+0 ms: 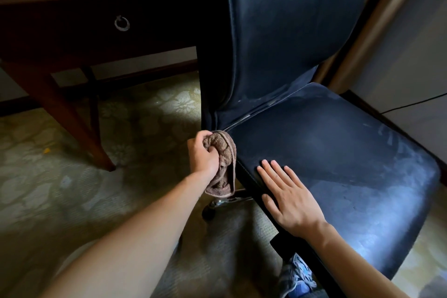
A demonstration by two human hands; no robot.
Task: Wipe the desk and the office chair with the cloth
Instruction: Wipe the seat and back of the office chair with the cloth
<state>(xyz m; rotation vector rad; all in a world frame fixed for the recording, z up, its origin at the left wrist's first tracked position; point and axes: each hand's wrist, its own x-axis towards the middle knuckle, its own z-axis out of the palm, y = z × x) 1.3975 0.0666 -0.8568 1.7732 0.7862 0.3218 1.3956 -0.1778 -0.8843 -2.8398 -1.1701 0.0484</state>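
Head view: the left grip (202, 155) is curled round a bunched brown cloth (223, 164), which touches the left edge of the chair (338, 152) seat, near the backrest. The right grip (289, 198) lies flat on the seat, fingers straight, holding nothing. The counter (60, 31) stands left of the chair.

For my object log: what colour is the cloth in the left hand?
Brown; the cloth bunched in the left hand shows best in the head view.
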